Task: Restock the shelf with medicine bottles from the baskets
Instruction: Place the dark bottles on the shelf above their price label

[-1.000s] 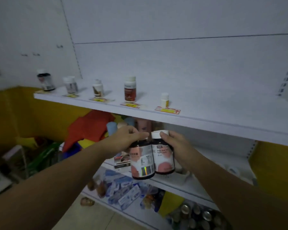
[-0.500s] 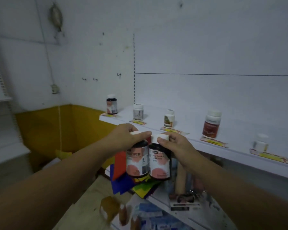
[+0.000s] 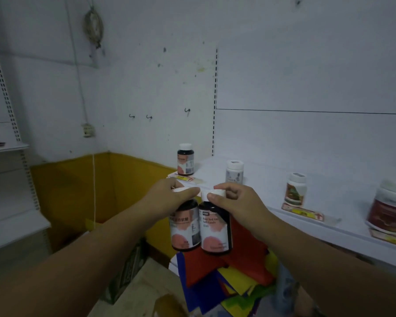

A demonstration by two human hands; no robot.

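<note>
My left hand [image 3: 167,195] grips the white cap of a dark medicine bottle [image 3: 184,227] with a pink-and-white label. My right hand [image 3: 234,201] holds a matching dark bottle [image 3: 215,232] by its cap, right beside the first; the two bottles touch. Both hang just in front of and below the left end of the white shelf [image 3: 268,179]. On that shelf stands a matching dark bottle [image 3: 185,159] at the far left, then a white bottle [image 3: 234,171], a small white bottle with a red-green label [image 3: 295,189] and a large red jar [image 3: 389,209].
Yellow price tags [image 3: 302,212] line the shelf's front edge. Red, blue and yellow folded sheets [image 3: 229,271] lie on the lower shelf under the bottles. A yellow-painted wall corner [image 3: 89,191] is to the left, with another white rack [image 3: 7,147] at far left.
The view has swung left along the shelf, so its left end and the dark bottle there are now close. Both hands still carry their bottles side by side, now nearer the shelf edge.
</note>
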